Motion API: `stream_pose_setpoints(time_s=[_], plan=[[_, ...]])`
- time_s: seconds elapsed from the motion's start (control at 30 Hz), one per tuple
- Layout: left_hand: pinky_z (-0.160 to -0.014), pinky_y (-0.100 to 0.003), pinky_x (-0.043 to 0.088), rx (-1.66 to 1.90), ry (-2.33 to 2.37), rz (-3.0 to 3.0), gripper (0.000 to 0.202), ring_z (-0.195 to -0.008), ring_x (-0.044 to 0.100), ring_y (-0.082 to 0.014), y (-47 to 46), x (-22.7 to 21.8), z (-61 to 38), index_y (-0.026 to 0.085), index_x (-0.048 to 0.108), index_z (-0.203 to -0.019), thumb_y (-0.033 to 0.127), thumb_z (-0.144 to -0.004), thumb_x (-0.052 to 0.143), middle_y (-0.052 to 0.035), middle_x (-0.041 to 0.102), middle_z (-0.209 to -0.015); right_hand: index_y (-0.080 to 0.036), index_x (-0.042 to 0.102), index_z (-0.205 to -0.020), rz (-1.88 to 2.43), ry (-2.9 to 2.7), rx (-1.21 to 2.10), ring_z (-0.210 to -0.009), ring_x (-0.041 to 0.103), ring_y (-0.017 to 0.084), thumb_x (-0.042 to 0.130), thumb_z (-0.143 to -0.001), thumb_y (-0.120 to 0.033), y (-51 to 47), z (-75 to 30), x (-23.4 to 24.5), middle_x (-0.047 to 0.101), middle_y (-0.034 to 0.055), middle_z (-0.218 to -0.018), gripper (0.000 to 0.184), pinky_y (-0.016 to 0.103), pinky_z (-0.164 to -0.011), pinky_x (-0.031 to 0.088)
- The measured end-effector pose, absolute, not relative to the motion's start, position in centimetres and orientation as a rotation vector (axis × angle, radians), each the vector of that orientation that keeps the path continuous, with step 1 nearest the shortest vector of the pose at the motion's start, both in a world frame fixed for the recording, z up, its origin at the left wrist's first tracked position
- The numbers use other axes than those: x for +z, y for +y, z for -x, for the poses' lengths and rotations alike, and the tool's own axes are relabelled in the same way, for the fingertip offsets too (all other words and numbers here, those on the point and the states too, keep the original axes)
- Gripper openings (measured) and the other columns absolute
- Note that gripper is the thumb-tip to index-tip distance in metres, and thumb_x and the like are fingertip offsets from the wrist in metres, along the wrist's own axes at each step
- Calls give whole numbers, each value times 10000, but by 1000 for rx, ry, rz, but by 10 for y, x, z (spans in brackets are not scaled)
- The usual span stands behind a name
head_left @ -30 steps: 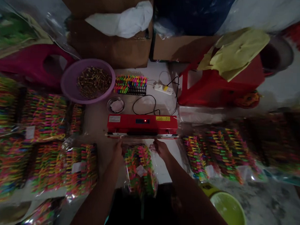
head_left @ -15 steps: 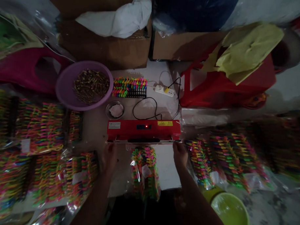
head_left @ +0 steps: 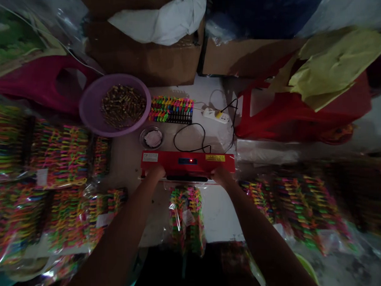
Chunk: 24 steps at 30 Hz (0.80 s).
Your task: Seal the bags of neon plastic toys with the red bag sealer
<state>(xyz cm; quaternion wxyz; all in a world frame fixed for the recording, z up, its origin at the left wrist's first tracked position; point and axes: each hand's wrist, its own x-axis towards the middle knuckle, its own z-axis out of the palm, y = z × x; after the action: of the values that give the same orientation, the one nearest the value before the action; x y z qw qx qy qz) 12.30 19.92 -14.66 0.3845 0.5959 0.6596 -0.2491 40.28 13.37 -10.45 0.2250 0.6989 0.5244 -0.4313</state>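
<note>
A red bag sealer (head_left: 171,157) with a lit red light and a black-gripped bar (head_left: 187,178) lies across the work surface. My left hand (head_left: 155,172), its fingers curled, grips the bar near its left end. Near the right end, my right hand (head_left: 221,175) grips the bar with curled fingers. The fingertips of both hands are hard to see in the dim light. In front of the bar, between my forearms, lies a clear plastic bag (head_left: 188,220) of brightly coloured small pieces with a white label. Its top edge reaches the sealer.
Behind the sealer are a black rack (head_left: 180,117) of coloured pieces, a power strip (head_left: 216,115) with cables and a small metal bowl (head_left: 151,137). A purple basin (head_left: 91,118) of brass-coloured parts stands left. Packed bags (head_left: 60,155) lie both sides. A red stool (head_left: 272,116) stands right.
Both hands have moved inward and up from the sealer's outer ends onto its bar. The bagged pieces have stayed in front of the sealer. The view has shifted slightly.
</note>
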Motion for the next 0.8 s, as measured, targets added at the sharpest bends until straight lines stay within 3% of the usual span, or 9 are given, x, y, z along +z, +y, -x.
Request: stream_pose_setpoints(time_s=[0.13,0.33,0.43,0.53,0.63,0.8], plan=[[-609,-356,437,-711,1782,-1421,94,-741,638,-319,194,-135,-126,148,668,-583,208,-529,717,-164,672,-676,-215,709,-910,-1970,1574,-1178,-854,619,157,492,-833,-246,124,-406,-100,701,55,-946,232,211,-666,403],[-612,-236,389,-417,1682,-1517,102,-746,593,-168,174,-112,-115,173,622,-693,229,-709,539,-31,655,-740,-212,666,-976,-2024,1647,-1139,-884,610,159,413,-876,-201,110,-405,-100,688,47,-993,272,225,-679,379],[-582,-211,376,-330,1612,-1524,70,-674,557,-134,171,-110,-108,171,551,-661,202,-714,517,7,601,-665,-224,670,-952,-1991,1662,-1166,-837,618,150,432,-889,-275,113,-403,-101,697,35,-951,251,218,-642,372],[-549,-206,391,-282,1536,-1481,86,-626,561,-127,174,-112,-106,171,548,-752,235,-695,559,11,612,-686,-218,683,-908,-1962,1664,-1143,-815,620,161,503,-855,-354,119,-402,-102,698,46,-905,231,220,-617,372],[-583,-229,431,-256,1433,-1457,203,-660,601,-149,180,-114,-106,160,582,-858,252,-677,579,-19,658,-745,-219,691,-881,-1942,1684,-1093,-810,623,184,530,-821,-256,123,-402,-101,699,60,-876,176,240,-622,378],[-668,-243,450,-275,1267,-1459,228,-739,633,-180,187,-114,-105,174,676,-801,184,-587,598,-13,703,-760,-227,677,-915,-1949,1839,-1026,-911,596,187,502,-774,-101,121,-404,-100,688,57,-966,257,266,-758,391]])
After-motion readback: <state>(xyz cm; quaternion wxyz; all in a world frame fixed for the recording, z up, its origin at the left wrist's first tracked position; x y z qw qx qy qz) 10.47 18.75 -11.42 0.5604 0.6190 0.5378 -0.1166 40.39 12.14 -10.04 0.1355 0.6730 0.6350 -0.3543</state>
